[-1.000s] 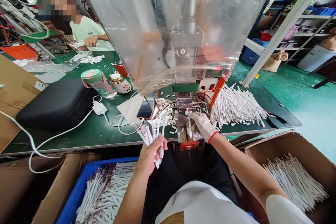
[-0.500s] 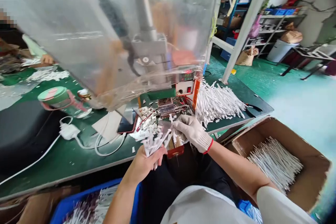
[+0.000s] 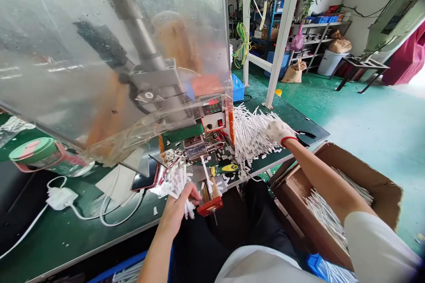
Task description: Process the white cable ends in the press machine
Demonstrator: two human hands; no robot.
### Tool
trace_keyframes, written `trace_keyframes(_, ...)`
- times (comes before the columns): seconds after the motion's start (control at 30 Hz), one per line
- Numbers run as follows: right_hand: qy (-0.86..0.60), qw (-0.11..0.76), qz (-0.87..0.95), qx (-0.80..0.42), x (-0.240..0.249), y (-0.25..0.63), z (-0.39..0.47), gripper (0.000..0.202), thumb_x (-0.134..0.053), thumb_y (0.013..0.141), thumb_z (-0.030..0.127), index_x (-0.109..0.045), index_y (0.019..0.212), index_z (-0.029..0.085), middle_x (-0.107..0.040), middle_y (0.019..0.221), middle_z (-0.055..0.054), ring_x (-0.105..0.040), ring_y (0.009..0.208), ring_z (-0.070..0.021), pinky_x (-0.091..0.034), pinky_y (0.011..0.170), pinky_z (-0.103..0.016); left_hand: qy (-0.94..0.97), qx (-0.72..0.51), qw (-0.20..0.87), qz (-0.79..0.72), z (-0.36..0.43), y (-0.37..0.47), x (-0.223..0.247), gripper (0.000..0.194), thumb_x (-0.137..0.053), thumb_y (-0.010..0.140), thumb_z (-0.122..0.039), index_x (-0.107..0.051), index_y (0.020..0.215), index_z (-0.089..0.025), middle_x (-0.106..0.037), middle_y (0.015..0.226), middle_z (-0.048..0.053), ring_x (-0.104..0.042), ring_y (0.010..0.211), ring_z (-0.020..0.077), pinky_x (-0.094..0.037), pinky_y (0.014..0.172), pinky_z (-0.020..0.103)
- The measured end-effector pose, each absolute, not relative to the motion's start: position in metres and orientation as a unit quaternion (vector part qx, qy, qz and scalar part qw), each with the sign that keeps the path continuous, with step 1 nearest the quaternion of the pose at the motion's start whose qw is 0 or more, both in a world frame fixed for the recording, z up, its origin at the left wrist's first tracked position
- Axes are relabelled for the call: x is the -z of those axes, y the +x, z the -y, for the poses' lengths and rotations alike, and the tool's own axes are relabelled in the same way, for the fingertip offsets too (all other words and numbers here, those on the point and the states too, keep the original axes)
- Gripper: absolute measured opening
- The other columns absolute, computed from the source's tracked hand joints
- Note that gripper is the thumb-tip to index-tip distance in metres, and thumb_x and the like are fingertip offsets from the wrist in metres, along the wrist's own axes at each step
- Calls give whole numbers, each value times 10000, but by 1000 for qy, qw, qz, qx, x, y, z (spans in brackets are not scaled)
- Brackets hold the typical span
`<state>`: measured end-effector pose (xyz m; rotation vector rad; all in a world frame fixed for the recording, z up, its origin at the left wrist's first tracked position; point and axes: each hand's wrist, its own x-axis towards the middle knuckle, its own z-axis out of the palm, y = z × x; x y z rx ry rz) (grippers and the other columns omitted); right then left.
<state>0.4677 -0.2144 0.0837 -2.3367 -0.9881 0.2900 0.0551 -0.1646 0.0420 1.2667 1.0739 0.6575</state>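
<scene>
My bare left hand (image 3: 179, 205) is wrapped round a bunch of white strips (image 3: 181, 181) in front of the bench machine. A white glove with a red cuff covers my right hand (image 3: 278, 131), which rests at the right part of a large pile of white strips (image 3: 249, 137); its fingertips are hidden among them. One white strip (image 3: 206, 172) lies lengthwise on the wooden and red fixture (image 3: 210, 207), reaching to the metal block (image 3: 195, 148). Beside the fixture lies a yellow and green handled tool (image 3: 229, 168).
A clear plastic shield (image 3: 133, 44) hangs above the bench (image 3: 109, 234). Black pliers (image 3: 306, 135) lie right of the pile. A cardboard box (image 3: 299, 190) with strips stands at the right. At the left are a green-lidded jar (image 3: 35, 152) and a white plug (image 3: 61, 198).
My right hand has left the fixture and moved right to the pile. One strip now lies on the fixture. The view has turned right; my left hand still holds its bunch.
</scene>
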Motion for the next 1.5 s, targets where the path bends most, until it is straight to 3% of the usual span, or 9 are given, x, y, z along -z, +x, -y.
trace_keyframes(0.17,-887,258,371,-99,-87,474,209,246,-707,852,327,-735,908,89,-718,869,-156,-678,889,-237,-480,764,-316,601,-279,554,-503,163,86,-42,460,-677,840,-497,-705,1131,-142,-420,359,-99,-454,384,153,-376,472,254)
trace_keyframes(0.3,-853,352,364,-129,-104,470,221,304,-674,771,247,-730,1060,171,-689,729,-57,-632,650,-177,-444,606,-270,598,-278,562,-499,160,94,-42,348,-671,841,-479,-722,858,-135,-471,353,-62,-439,382,128,-357,477,254)
trace_keyframes(0.4,-722,500,363,-312,-119,428,239,308,-694,807,384,-700,1023,164,-652,690,-29,-544,476,-112,-402,437,-216,577,-292,581,-494,158,90,-42,359,-662,828,-492,-652,663,-174,-447,363,-61,-424,378,117,-336,457,254)
trace_keyframes(0.5,-598,481,371,-524,-121,359,253,402,-676,844,551,-689,958,166,-659,673,-34,-550,431,-106,-407,365,-194,543,-314,615,-478,161,78,-47,359,-697,789,-467,-585,573,-203,-379,348,-82,-365,362,96,-316,438,247)
trace_keyframes(0.6,-533,448,372,-614,-98,297,244,404,-655,855,588,-631,846,185,-644,608,-12,-521,374,-97,-375,314,-180,485,-355,658,-453,168,61,-55,415,-733,770,-456,-514,508,-220,-319,326,-88,-340,352,89,-294,414,240)
trace_keyframes(0.87,-577,459,333,-587,-30,249,180,404,-683,810,585,-608,735,195,-551,455,29,-480,313,-112,-342,277,-203,402,-401,701,-432,194,14,-64,532,-789,731,-476,-407,469,-214,-302,365,-89,-329,344,60,-257,388,211)
trace_keyframes(1.03,-598,454,301,-588,-33,249,170,352,-697,807,502,-595,711,179,-551,460,29,-464,299,-96,-307,271,-197,372,-412,686,-470,201,1,-57,381,-834,664,-475,-595,630,-180,-333,387,-112,-299,331,45,-197,356,182)
trace_keyframes(1.33,-591,442,293,-608,-39,249,167,327,-652,850,473,-591,734,173,-558,489,21,-456,322,-94,-322,303,-215,422,-368,681,-471,203,1,-52,399,-836,651,-503,-642,739,-166,-408,329,-103,-306,303,47,-239,355,172)
trace_keyframes(1.5,-634,464,394,-476,-70,249,184,396,-727,800,542,-540,765,195,-555,554,40,-453,396,-77,-321,362,-196,505,-322,655,-461,197,8,-59,337,-793,715,-464,-649,742,-160,-686,567,10,-359,334,42,-295,366,189)
